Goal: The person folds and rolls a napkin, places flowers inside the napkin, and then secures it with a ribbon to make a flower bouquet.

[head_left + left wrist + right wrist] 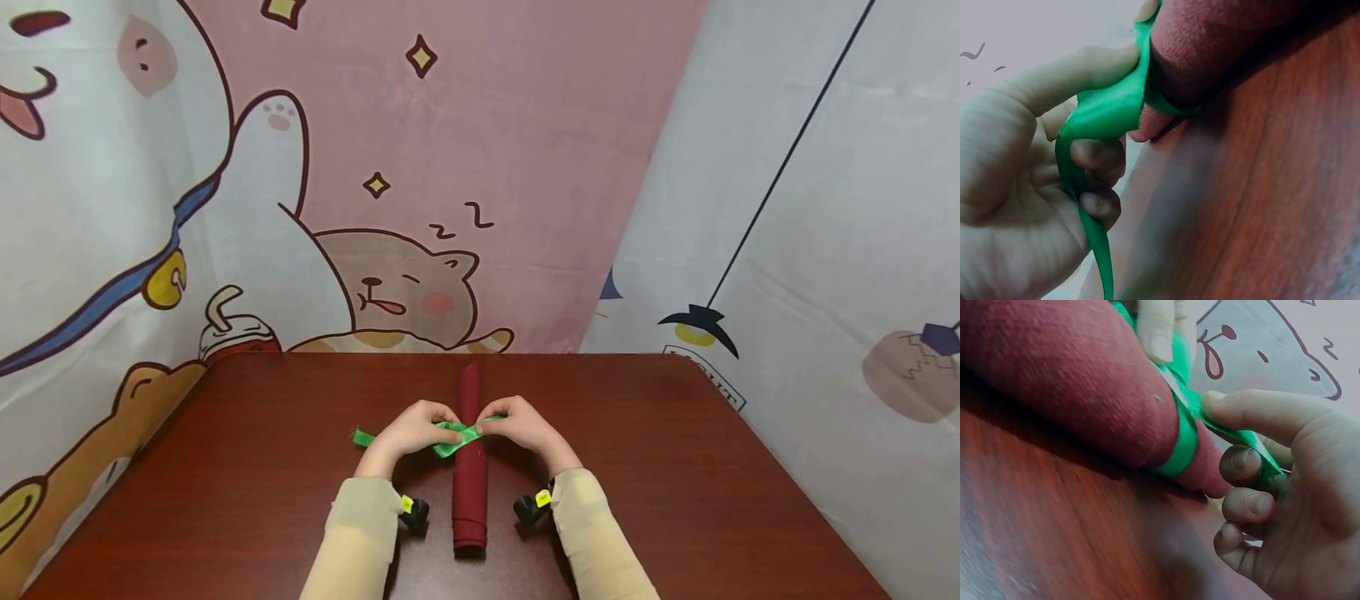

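A dark red rolled cloth (470, 496) lies lengthwise on the table, pointing away from me. Around its middle passes a shiny green ribbon (447, 450), with strands crossing on top. My left hand (412, 429) pinches the ribbon on the left side of the roll; in the left wrist view a tail of green ribbon (1099, 250) hangs down past the palm. On the other side, my right hand (525, 429) pinches a shorter end between thumb and curled fingers, clearest in the right wrist view (1297, 462). The ribbon's underside beneath the roll is hidden.
The brown wooden table (637, 467) reaches back to a cartoon-printed cloth backdrop (555, 167). Small black wrist cameras (414, 512) sit at both cuffs, close beside the near part of the roll.
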`<control>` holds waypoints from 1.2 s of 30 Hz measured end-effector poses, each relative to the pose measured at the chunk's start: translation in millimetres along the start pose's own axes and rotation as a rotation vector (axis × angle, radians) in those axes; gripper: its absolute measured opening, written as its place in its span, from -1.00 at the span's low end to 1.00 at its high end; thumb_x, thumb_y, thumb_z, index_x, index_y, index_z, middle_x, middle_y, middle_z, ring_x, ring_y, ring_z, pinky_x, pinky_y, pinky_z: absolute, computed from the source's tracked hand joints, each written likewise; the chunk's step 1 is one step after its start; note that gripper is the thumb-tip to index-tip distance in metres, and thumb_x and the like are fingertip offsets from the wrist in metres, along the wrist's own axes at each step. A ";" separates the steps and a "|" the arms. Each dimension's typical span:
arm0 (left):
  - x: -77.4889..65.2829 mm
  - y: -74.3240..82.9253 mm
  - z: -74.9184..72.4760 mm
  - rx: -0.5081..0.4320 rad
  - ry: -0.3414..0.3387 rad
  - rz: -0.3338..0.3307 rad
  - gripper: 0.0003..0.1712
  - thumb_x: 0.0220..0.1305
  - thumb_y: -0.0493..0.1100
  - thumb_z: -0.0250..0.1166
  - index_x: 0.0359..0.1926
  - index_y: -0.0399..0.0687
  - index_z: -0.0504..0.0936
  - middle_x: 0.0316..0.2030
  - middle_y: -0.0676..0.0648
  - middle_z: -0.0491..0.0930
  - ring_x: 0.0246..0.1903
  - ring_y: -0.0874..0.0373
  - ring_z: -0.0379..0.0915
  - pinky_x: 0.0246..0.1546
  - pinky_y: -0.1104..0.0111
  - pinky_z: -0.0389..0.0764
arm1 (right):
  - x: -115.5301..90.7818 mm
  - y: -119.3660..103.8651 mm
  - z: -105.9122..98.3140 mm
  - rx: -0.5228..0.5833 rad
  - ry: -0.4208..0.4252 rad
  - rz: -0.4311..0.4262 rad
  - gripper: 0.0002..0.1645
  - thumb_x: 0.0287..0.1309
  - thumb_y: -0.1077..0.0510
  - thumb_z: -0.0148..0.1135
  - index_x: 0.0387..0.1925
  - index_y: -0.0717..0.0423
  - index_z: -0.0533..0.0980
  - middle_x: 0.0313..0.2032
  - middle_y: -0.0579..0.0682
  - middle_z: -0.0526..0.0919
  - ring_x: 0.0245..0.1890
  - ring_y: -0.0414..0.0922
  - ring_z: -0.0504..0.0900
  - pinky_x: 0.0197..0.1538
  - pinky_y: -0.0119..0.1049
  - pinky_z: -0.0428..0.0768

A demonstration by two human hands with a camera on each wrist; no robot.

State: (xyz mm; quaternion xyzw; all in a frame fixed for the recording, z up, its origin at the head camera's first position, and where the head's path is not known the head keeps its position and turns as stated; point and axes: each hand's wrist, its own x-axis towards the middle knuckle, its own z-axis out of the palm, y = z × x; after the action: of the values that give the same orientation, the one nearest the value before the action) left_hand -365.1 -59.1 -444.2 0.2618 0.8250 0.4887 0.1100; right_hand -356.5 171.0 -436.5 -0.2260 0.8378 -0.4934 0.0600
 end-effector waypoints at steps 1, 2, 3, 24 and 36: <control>0.2 -0.2 0.2 0.000 -0.001 -0.001 -0.84 0.08 -0.17 0.43 -0.32 -0.14 0.71 -0.50 0.06 0.60 -0.49 0.22 0.45 -0.41 0.34 0.47 | -1.3 -6.2 0.7 0.003 -0.010 -0.005 -0.89 0.11 0.24 0.32 -0.35 0.23 0.68 -0.37 0.01 0.69 -0.34 -0.16 0.54 -0.21 -0.26 0.51; 0.6 -0.5 0.3 0.001 -0.001 0.001 -0.84 0.08 -0.16 0.43 -0.32 -0.14 0.71 -0.50 0.06 0.61 -0.49 0.22 0.45 -0.41 0.34 0.47 | -2.4 -12.1 1.5 0.009 -0.022 -0.016 -0.88 0.12 0.26 0.30 -0.34 0.26 0.67 -0.36 0.04 0.69 -0.34 -0.17 0.54 -0.22 -0.27 0.50; 0.7 -0.3 0.3 0.002 -0.001 0.002 -0.84 0.08 -0.16 0.43 -0.32 -0.13 0.71 -0.49 0.06 0.61 -0.48 0.22 0.44 -0.41 0.34 0.47 | -3.1 -17.1 2.3 0.012 -0.032 -0.015 -0.89 0.13 0.28 0.29 -0.34 0.28 0.67 -0.35 0.06 0.69 -0.33 -0.17 0.54 -0.21 -0.27 0.50; 1.8 -1.2 1.3 0.012 0.001 -0.013 -0.85 0.07 -0.20 0.43 -0.32 -0.16 0.70 -0.51 0.05 0.59 -0.53 0.25 0.43 -0.46 0.38 0.46 | 6.3 12.9 2.6 -0.014 0.029 0.031 -0.88 0.10 0.11 0.35 -0.37 0.07 0.70 -0.38 -0.11 0.68 -0.35 -0.17 0.53 -0.25 -0.28 0.51; 2.9 -1.1 2.6 0.024 0.011 -0.007 -0.85 0.03 -0.20 0.43 -0.34 -0.16 0.71 -0.50 0.04 0.60 -0.53 0.26 0.41 -0.48 0.38 0.43 | 1.8 -6.3 4.5 0.019 -0.015 -0.010 -0.90 0.13 0.29 0.30 -0.34 0.29 0.67 -0.38 0.14 0.68 -0.39 -0.19 0.52 -0.28 -0.30 0.49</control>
State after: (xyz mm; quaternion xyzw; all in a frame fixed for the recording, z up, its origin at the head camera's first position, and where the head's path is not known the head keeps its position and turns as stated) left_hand -366.8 -56.1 -446.2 0.2574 0.8324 0.4797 0.1039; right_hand -354.6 164.0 -433.1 -0.2332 0.8315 -0.4999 0.0659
